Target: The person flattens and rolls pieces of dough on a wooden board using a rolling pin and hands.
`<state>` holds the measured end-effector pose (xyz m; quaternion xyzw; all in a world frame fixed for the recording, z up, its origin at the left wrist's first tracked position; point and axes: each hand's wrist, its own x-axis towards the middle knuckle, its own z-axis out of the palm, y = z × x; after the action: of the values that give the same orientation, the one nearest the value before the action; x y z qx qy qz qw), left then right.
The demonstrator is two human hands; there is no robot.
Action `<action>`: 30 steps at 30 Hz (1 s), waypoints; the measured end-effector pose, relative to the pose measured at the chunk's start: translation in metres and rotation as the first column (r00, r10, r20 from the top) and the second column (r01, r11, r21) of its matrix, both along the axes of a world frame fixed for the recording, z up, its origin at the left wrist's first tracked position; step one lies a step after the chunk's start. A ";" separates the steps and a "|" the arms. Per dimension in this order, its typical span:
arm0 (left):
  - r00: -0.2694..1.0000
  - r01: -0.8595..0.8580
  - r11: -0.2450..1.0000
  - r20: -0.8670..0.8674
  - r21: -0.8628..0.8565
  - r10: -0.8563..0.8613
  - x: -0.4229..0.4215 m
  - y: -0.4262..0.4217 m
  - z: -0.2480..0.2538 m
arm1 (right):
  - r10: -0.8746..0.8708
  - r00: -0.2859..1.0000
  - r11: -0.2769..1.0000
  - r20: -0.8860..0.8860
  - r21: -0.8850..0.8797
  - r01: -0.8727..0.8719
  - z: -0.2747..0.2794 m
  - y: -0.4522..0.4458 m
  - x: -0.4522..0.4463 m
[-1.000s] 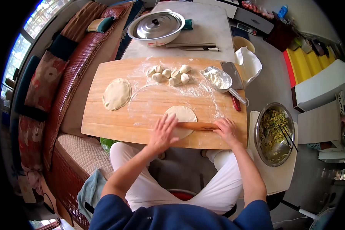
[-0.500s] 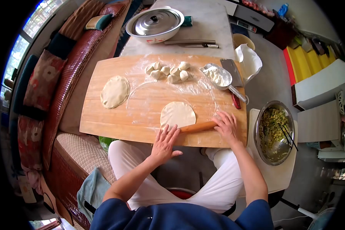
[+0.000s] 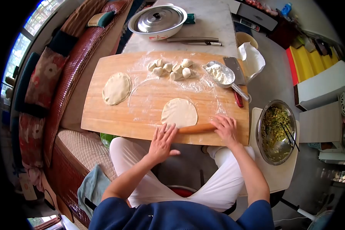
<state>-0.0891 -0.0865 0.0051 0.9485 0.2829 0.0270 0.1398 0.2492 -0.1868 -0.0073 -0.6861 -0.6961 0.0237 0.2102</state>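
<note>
A wooden rolling pin (image 3: pixel 197 128) lies across the near edge of a thin round dough wrapper (image 3: pixel 179 112) on the floured wooden board (image 3: pixel 142 115). My left hand (image 3: pixel 163 142) rests on the pin's left end, fingers stretched out and thumb apart. Over its right end lies my right hand (image 3: pixel 226 130), fingers extended and somewhat spread. Neither hand wraps around the pin. At the board's left is another dough round (image 3: pixel 117 89), which looks thicker with a marked rim. Several small dough pieces (image 3: pixel 167 68) sit toward the back.
A metal scoop of flour (image 3: pixel 220 74) and a cleaver (image 3: pixel 234 71) lie at the board's right. Beyond stands a lidded basin (image 3: pixel 157 23) near knives (image 3: pixel 193 40). A steel bowl of chopped filling (image 3: pixel 276 130) with chopsticks stands right of the board.
The view has shifted slightly, moving the board a little up and right in the picture. Both hands stay on the rolling pin, which sits at nearly the same place against the wrapper.
</note>
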 end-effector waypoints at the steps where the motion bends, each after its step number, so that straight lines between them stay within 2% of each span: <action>1: 1.000 -0.002 1.000 -0.016 0.030 0.003 0.000 0.001 0.001 | 0.006 1.000 1.000 -0.010 0.012 -0.006 0.004 -0.001 -0.004; 4: 0.996 -0.088 0.992 -0.014 0.095 0.089 0.018 0.043 -0.008 | -0.007 1.000 0.999 0.000 0.044 0.007 0.005 0.021 -0.005; 5: 0.988 -0.142 0.984 0.071 0.111 0.135 0.028 0.064 -0.013 | -0.019 1.000 0.999 0.015 0.046 0.018 0.007 0.035 -0.003; 8: 0.946 -0.321 0.945 0.063 0.053 0.318 0.051 0.120 -0.032 | -0.037 0.999 0.997 0.039 0.062 0.035 0.001 0.057 0.006; 11: 0.971 -0.235 0.969 0.052 0.073 0.232 0.039 0.102 -0.020 | -0.027 1.000 0.998 0.016 0.062 0.026 0.000 0.048 0.005; 12: 0.988 -0.151 0.980 -0.009 0.129 0.153 0.026 0.083 -0.018 | -0.012 1.000 1.000 0.021 0.019 0.012 0.002 0.035 0.002; 14: 0.999 -0.034 0.996 -0.008 0.086 0.034 0.002 0.040 -0.011 | 0.021 0.999 0.998 0.033 -0.066 -0.019 0.002 0.012 0.000; 16: 0.999 -0.028 0.998 -0.015 0.051 0.029 -0.003 0.022 -0.002 | 0.051 0.999 0.998 -0.015 -0.048 -0.052 0.002 0.013 0.001; 18: 0.993 -0.122 0.990 0.017 0.077 0.121 0.016 0.044 -0.010 | 0.048 0.999 0.998 -0.026 -0.037 -0.049 0.005 0.034 0.009; 20: 0.971 -0.238 0.969 0.036 0.069 0.236 0.044 0.085 -0.017 | -0.021 0.999 1.000 0.036 -0.008 0.022 -0.005 0.062 0.018; 23: 0.899 -0.436 0.898 0.064 0.060 0.433 0.083 0.133 -0.017 | -0.071 0.994 0.997 0.078 -0.034 0.074 -0.009 0.085 0.030; 26: 0.837 -0.543 0.835 0.141 0.086 0.529 0.110 0.129 -0.008 | -0.092 0.996 0.993 -0.019 -0.071 0.091 -0.020 0.081 0.036; 28: 0.801 -0.578 0.815 0.218 0.040 0.558 0.124 0.103 -0.021 | -0.208 0.957 0.977 -0.204 0.000 0.212 -0.037 0.067 0.041; 30: 0.854 -0.501 0.864 0.190 0.047 0.485 0.133 0.073 -0.029 | -0.277 0.903 0.947 -0.328 0.069 0.315 -0.045 0.055 0.043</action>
<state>0.0440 -0.0132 -0.0241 0.8439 0.5018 0.1568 0.1069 0.2925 -0.1319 -0.0524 -0.7573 -0.5415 0.0585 0.3603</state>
